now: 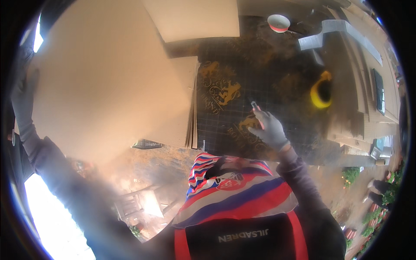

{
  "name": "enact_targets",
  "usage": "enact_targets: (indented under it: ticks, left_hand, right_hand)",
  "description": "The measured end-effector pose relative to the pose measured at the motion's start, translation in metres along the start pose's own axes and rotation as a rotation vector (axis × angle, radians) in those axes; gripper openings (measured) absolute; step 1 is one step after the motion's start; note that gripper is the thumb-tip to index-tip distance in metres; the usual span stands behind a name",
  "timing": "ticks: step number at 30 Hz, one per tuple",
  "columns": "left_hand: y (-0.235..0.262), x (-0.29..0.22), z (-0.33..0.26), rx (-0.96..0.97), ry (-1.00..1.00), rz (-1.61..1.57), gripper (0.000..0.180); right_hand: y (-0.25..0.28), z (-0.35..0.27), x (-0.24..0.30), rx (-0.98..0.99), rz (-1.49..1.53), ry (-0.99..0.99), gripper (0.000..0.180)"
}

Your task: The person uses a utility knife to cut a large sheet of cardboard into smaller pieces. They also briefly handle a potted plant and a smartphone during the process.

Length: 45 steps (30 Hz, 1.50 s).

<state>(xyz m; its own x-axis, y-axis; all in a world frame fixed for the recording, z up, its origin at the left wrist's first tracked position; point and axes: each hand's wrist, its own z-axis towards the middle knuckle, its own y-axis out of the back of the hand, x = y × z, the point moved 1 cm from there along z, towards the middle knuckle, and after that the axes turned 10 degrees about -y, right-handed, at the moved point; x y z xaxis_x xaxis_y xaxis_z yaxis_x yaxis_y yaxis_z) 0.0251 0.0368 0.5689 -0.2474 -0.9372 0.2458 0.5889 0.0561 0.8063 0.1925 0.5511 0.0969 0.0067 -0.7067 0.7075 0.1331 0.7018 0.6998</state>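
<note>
My right hand (pixel 269 128), in a pale grey glove, is closed round a box cutter (pixel 261 119) with a reddish handle. Its tip points up and away, just over the dark printed tabletop (pixel 242 60). At the far left my left hand (pixel 22 97), gloved too, is at the outer edge of a large cardboard sheet (pixel 104 73). The fingers there are dim and partly hidden, but they seem to grip that edge. Below the sheet's right side lies a stack of cardboard (pixel 194 104), its layered edges showing.
A yellow tape roll (pixel 320 97) and a white bowl with a red band (pixel 278 24) sit on the table. More cardboard (pixel 353 65) leans at the right, with a phone (pixel 379 92) and a white strip (pixel 342 27). Another sheet (pixel 197 19) lies at the back.
</note>
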Motion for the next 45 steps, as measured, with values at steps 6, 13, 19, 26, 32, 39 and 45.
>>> enact_targets:
  ticks: [6,13,19,26,32,39,45]
  left_hand:
    - [-0.136,0.141,-0.005,0.273,-0.322,-0.47,0.024]
    - [-0.372,0.153,0.028,0.431,-0.406,-0.772,0.044]
    - [-0.526,0.135,0.02,0.632,-0.29,-0.956,0.052]
    - [-0.587,0.057,0.017,0.844,-0.285,-0.911,0.059]
    - [-0.634,-0.001,0.003,0.782,-0.41,-1.083,0.055]
    - [-0.672,-0.002,-0.011,0.81,-0.269,-1.208,0.051]
    - [-0.684,-0.003,-0.021,0.757,-0.359,-1.011,0.048]
  right_hand:
    - [-0.048,-0.004,-0.027,-0.143,-0.582,-0.491,0.064]
    - [-0.106,-0.007,-0.093,-0.052,-0.728,-0.771,0.043]
    - [-0.129,-0.002,-0.066,-0.24,-0.719,-0.825,0.035]
    - [-0.15,0.016,-0.008,-0.211,-0.833,-0.862,0.041]
    - [-0.171,0.002,0.006,-0.381,-0.34,-0.983,0.025]
    - [-0.278,-0.08,0.175,-0.298,0.657,-1.158,0.01]
    - [-0.326,-0.073,0.21,-0.378,0.907,-1.359,0.017]
